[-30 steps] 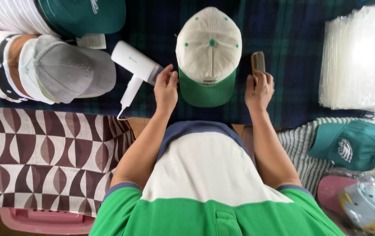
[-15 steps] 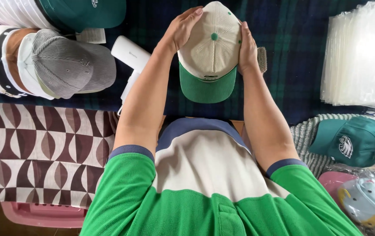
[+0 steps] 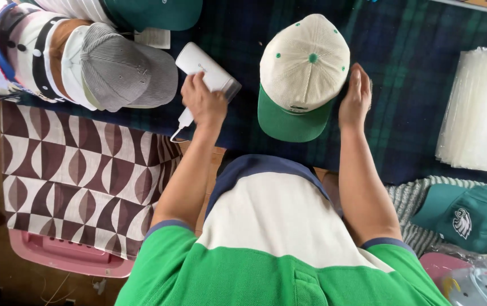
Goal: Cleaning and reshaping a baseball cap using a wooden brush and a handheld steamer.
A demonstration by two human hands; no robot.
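Note:
A cream cap with a green brim point(image 3: 302, 73) sits on the dark plaid cloth point(image 3: 408, 68) in front of me. My right hand point(image 3: 355, 99) rests flat against the cap's right side, fingers together. My left hand point(image 3: 202, 103) is closed around the handle of a white handheld steamer point(image 3: 208, 72) that lies to the left of the cap. The brush seen earlier is hidden.
A stack of caps with a grey corduroy one point(image 3: 121, 71) on top lies at the far left. Clear plastic bags point(image 3: 481, 113) are piled at the right. A teal cap point(image 3: 473, 218) lies lower right. A brown patterned cloth point(image 3: 73, 175) covers a pink basket point(image 3: 68, 258).
Both hands left the cap's crown. My left hand moved left and took hold of the white steamer; my right hand dropped to the cap's right side. The view shifted left.

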